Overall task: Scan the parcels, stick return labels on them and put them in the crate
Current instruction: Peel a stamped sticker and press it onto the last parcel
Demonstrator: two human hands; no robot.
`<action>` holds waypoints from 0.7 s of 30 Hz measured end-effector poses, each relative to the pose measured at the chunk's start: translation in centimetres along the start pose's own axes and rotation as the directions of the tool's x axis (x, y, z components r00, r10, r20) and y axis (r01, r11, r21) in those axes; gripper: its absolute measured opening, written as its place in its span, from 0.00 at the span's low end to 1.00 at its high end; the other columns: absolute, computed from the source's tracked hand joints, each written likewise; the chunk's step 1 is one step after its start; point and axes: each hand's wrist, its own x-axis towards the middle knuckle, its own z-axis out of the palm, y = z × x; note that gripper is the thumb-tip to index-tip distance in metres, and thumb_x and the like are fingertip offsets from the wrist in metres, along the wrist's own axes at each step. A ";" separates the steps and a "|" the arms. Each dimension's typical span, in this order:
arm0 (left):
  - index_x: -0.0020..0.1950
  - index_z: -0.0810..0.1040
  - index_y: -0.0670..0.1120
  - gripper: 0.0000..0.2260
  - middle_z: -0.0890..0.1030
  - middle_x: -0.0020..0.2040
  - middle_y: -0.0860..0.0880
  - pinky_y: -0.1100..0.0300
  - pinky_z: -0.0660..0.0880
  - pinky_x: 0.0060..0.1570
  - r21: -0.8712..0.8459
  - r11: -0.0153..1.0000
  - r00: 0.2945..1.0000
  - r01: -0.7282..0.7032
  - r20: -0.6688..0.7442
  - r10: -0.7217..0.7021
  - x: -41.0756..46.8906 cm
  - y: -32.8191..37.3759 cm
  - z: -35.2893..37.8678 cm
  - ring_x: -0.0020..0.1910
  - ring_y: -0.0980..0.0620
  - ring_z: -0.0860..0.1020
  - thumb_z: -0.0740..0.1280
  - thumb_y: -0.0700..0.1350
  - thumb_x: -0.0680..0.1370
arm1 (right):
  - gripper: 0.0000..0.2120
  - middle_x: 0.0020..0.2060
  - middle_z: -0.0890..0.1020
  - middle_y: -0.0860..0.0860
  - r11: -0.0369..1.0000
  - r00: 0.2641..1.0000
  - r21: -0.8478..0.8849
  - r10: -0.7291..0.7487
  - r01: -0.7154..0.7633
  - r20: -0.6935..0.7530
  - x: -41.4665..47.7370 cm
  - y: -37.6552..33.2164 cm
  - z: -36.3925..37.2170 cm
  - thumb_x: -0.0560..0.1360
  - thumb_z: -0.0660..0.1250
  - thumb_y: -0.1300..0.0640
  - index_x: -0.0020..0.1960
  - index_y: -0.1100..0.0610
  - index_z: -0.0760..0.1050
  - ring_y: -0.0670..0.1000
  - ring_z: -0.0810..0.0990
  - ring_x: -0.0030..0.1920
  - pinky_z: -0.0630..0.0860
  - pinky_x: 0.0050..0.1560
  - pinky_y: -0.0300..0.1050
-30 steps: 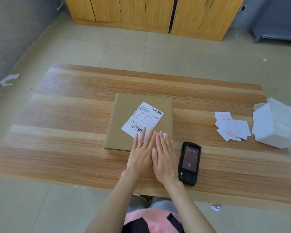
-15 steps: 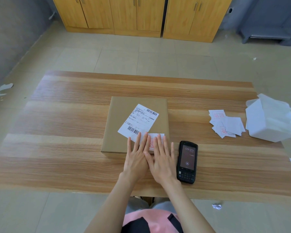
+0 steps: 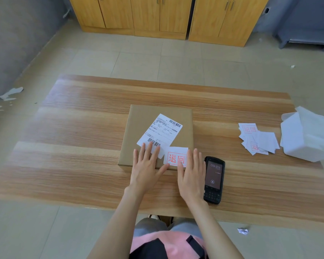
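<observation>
Fingers [image 3: 148, 152] of the left hand [image 3: 146, 169] are straight and spread wide, lying flat on the near part of the parcel [image 3: 148, 116], just below the middle of the frame. Their tips cover the lower corner of the white shipping label [image 3: 161, 131], and the thumb reaches right to the lower left corner of the return label [image 3: 176, 156]. The right hand [image 3: 192, 176] is equally flat, its fingers [image 3: 195, 157] straight and close together and holding nothing, laid over the right edge of that return label at the parcel's near right corner.

The return label, white with red characters in a red frame, lies flat on the brown cardboard between the two hands, just beside the shipping label.

Immediately right of the right hand, a black handheld scanner [image 3: 214, 179] lies on the table [image 3: 82, 146] with its screen lit. Farther right are loose return labels [image 3: 258, 139] in a small pile, and at the right edge of the frame a heap of white paper [image 3: 307, 135]. Wooden cupboards [image 3: 157, 14] line the top of the frame, and paper scraps [image 3: 10, 93] lie on the floor at the left.
</observation>
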 end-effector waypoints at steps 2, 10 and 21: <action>0.77 0.54 0.50 0.33 0.51 0.78 0.45 0.46 0.41 0.73 -0.081 0.992 0.994 0.098 -0.034 -0.101 0.1 -0.6 -0.9 0.77 0.45 0.45 0.54 0.65 0.77 | 0.29 0.77 0.52 0.57 0.974 0.996 0.216 0.084 -0.075 -0.033 0.6 -0.3 -0.7 0.81 0.53 0.47 0.77 0.58 0.51 0.54 0.48 0.77 0.48 0.76 0.50; 0.77 0.51 0.46 0.40 0.57 0.76 0.42 0.45 0.58 0.71 -0.591 0.660 0.855 0.463 0.100 -0.510 1.2 -3.4 -3.4 0.73 0.41 0.58 0.69 0.55 0.74 | 0.40 0.76 0.58 0.50 0.662 0.907 0.620 0.309 -0.421 0.287 4.1 -0.9 -3.1 0.75 0.67 0.51 0.78 0.54 0.47 0.50 0.58 0.75 0.59 0.73 0.49; 0.65 0.68 0.44 0.28 0.75 0.60 0.46 0.46 0.73 0.59 -0.733 0.360 0.718 0.577 0.246 -0.651 2.7 -3.6 -3.5 0.59 0.44 0.74 0.72 0.55 0.70 | 0.36 0.64 0.75 0.50 0.625 0.868 0.608 0.282 -0.489 0.409 5.8 -0.7 -2.8 0.70 0.71 0.51 0.73 0.53 0.57 0.52 0.75 0.63 0.71 0.65 0.57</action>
